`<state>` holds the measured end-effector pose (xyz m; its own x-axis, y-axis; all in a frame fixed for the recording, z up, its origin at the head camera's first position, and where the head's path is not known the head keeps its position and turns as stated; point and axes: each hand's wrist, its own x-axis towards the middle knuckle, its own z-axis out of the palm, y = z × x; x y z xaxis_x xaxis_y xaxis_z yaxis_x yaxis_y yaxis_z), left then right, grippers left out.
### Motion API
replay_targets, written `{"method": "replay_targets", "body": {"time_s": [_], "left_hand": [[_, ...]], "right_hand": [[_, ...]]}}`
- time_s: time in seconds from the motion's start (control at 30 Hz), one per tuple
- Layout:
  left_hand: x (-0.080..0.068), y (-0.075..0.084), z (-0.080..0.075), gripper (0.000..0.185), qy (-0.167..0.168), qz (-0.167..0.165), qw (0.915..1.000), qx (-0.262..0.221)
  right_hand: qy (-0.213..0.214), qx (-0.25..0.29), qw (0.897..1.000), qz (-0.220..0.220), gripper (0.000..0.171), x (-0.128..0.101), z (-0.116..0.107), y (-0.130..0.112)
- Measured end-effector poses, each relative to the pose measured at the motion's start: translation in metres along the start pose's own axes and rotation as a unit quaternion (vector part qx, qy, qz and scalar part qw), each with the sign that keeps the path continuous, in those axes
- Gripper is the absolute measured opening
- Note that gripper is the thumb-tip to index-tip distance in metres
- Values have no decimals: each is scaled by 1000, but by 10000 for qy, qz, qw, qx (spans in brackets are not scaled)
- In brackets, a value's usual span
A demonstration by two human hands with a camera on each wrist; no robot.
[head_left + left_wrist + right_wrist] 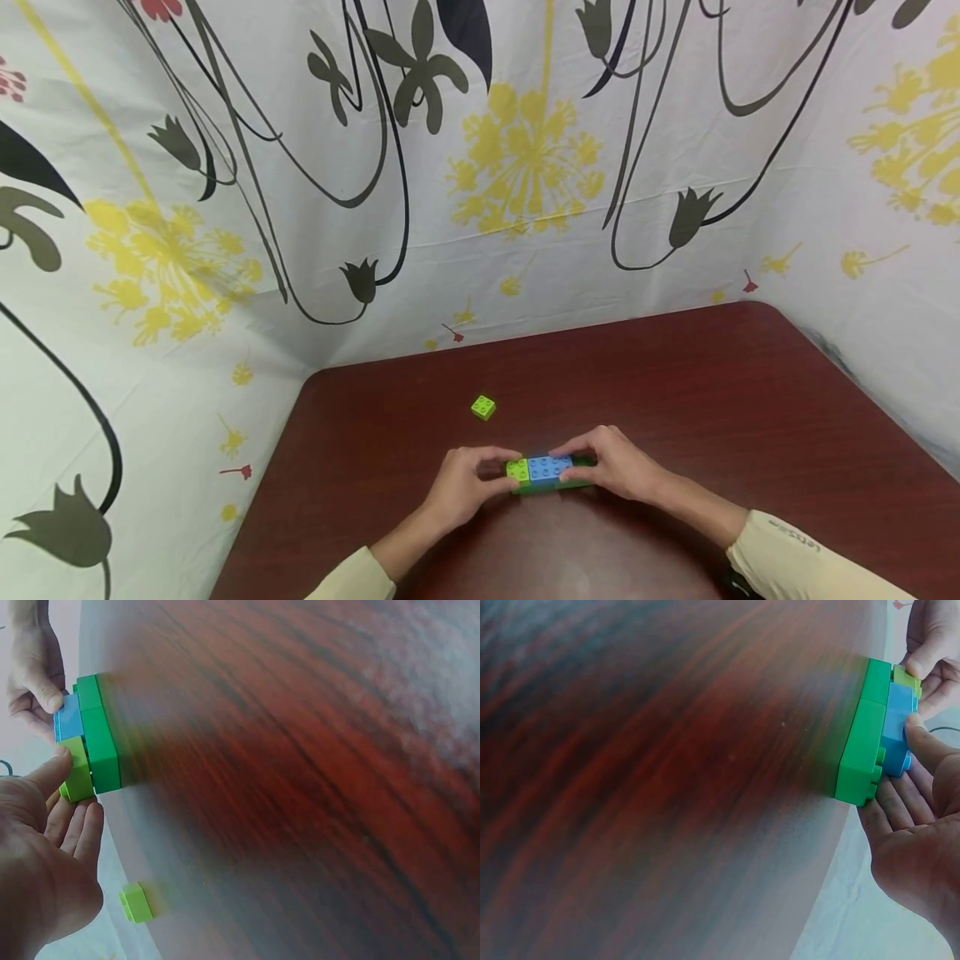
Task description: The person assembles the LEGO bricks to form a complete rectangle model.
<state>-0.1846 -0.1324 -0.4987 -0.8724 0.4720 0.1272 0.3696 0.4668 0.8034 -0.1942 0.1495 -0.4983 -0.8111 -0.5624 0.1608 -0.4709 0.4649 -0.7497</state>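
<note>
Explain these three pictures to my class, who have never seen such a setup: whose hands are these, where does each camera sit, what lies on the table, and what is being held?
No machine here: a person works with bare hands. The wide picture comes from a head-worn camera looking down; the other two come from cameras on each wrist. On the dark red table both hands hold a stack of toy bricks: dark green below, blue and lime on top. The left hand pinches the lime end, the right hand the other end. A loose lime brick lies apart, farther back. Flowered cloth hangs behind.
</note>
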Motion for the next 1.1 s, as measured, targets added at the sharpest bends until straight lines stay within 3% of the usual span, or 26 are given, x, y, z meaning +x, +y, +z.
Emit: {"method": "replay_targets", "body": {"time_s": [0.37,1.1], "left_hand": [[0,4,0,32,-41,-154,9991,390],[0,1,2,33,-129,-252,9996,19]], "right_hand": [[-42,-4,10000,7,34,0,-1,-1],[-59,20,10000,-6,32,0,-1,-2]]}}
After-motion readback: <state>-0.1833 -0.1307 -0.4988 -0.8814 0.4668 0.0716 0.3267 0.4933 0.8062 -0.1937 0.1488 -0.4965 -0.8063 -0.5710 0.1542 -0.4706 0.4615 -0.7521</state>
